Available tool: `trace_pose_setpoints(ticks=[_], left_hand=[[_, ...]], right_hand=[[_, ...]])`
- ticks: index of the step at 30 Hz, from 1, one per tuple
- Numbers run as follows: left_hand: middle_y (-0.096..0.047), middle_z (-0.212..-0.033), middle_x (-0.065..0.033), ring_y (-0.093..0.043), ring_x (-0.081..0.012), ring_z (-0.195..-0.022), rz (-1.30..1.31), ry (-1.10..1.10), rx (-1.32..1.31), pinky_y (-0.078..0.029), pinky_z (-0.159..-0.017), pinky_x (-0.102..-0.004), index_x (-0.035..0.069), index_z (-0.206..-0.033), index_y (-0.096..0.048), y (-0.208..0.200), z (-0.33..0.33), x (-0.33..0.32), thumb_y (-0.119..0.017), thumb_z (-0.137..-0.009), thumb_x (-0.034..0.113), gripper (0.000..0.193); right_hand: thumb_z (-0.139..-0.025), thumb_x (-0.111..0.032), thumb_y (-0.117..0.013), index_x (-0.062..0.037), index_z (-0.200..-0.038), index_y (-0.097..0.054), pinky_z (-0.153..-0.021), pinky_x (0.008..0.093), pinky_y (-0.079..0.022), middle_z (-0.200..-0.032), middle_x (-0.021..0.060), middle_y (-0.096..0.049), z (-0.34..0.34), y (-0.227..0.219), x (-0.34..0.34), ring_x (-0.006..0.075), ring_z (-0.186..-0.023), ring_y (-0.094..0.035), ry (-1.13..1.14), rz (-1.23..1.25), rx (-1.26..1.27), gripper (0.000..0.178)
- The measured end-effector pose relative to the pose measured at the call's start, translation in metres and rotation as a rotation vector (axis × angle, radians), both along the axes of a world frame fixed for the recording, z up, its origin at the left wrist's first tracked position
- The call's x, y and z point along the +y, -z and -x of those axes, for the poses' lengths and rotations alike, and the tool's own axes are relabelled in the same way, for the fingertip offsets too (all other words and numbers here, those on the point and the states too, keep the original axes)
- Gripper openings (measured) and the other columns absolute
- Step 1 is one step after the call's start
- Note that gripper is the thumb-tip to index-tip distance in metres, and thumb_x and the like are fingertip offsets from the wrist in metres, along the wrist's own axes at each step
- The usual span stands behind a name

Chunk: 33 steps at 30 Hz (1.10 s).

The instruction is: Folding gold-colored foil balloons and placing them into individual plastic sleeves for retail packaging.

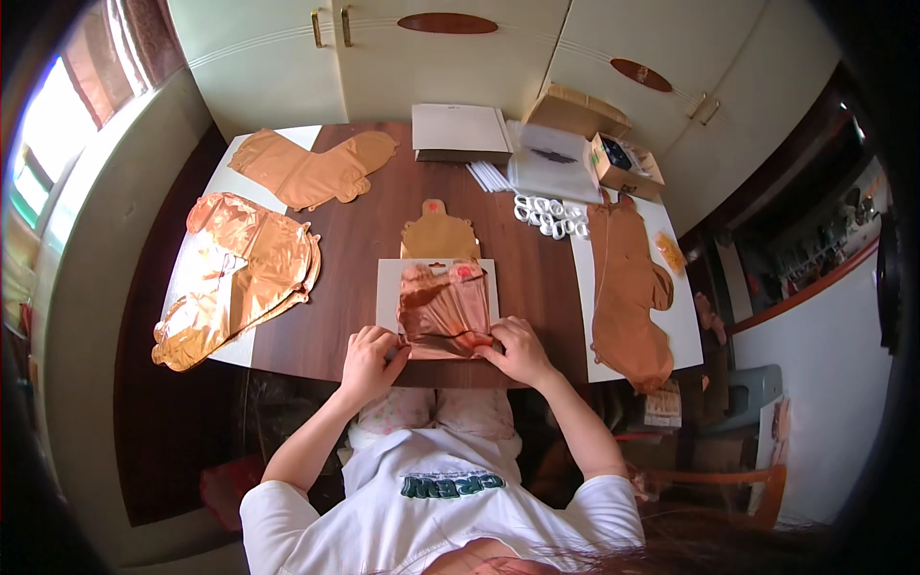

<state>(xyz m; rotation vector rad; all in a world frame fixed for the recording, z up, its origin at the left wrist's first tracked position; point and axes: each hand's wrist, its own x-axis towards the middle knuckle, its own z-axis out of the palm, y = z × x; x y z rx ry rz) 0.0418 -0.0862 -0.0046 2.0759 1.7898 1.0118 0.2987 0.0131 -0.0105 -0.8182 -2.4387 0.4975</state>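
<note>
A folded copper-coloured foil balloon (444, 311) lies on a white card (387, 292) at the table's near edge, creased into a rough square. My left hand (372, 364) is closed at its lower left corner, fingers curled and thumb along the edge. At the lower right corner my right hand (518, 351) grips the foil between thumb and fingers. Just beyond the card rests a flat gold piece (439, 236) with a scalloped outline, its near part covered by the card.
Shiny foil balloons (251, 264) are stacked at left, with a matte one (331, 171) behind and another (628, 297) at right. White rings (551, 217), white sticks (489, 176), a stack of white cards (460, 131), clear bags (551, 158) and a small open box (628, 165) stand at the back.
</note>
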Motion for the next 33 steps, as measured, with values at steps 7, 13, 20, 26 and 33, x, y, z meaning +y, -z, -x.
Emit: trace_pose_setpoints(ticks=[7,13,20,26,33], left_hand=[[-0.054,-0.083,-0.0102,-0.053,-0.0289,-0.081,0.003,-0.153,0.067,-0.043,-0.074,-0.0391,0.005,-0.076,-0.059,0.004,-0.008,0.009,-0.066,-0.074,0.015,0.013],[-0.055,-0.083,-0.0106,-0.054,-0.0287,-0.080,0.009,-0.175,0.149,-0.043,-0.072,-0.0385,0.005,-0.077,-0.058,0.004,-0.010,0.012,-0.063,-0.077,0.015,0.011],[-0.054,-0.077,-0.0089,-0.054,-0.0279,-0.077,0.033,-0.175,0.215,-0.043,-0.070,-0.0387,0.006,-0.076,-0.055,0.006,-0.010,0.014,-0.061,-0.082,0.017,0.014],[-0.054,-0.073,-0.0085,-0.053,-0.0274,-0.073,0.022,-0.167,0.232,-0.043,-0.068,-0.0380,0.006,-0.076,-0.054,0.007,-0.009,0.018,-0.061,-0.082,0.017,0.014],[-0.053,-0.070,-0.0089,-0.053,-0.0281,-0.070,-0.025,-0.180,0.253,-0.043,-0.065,-0.0383,0.005,-0.073,-0.053,0.009,-0.011,0.019,-0.061,-0.081,0.015,0.015]], right_hand=[[-0.080,-0.029,-0.066,-0.0055,-0.084,-0.056,-0.072,0.0387,-0.042,-0.080,0.0084,-0.059,0.012,0.008,0.001,0.0278,-0.079,-0.057,0.106,0.019,0.024,0.026],[-0.080,-0.025,-0.066,-0.0065,-0.086,-0.054,-0.070,0.0379,-0.042,-0.078,0.0070,-0.059,0.015,0.010,-0.003,0.0262,-0.075,-0.057,0.156,-0.072,0.070,0.023],[-0.080,-0.016,-0.063,-0.0069,-0.085,-0.051,-0.070,0.0391,-0.041,-0.078,0.0066,-0.058,0.017,0.010,-0.005,0.0260,-0.075,-0.057,0.190,-0.084,0.077,0.016],[-0.079,-0.013,-0.062,-0.0054,-0.095,-0.050,-0.069,0.0400,-0.041,-0.078,0.0074,-0.058,0.016,0.014,-0.007,0.0258,-0.073,-0.057,0.214,-0.040,0.065,0.021],[-0.079,-0.010,-0.061,-0.0001,-0.120,-0.045,-0.071,0.0407,-0.044,-0.082,0.0106,-0.060,0.017,0.014,-0.006,0.0279,-0.076,-0.058,0.219,-0.016,0.042,0.045]])
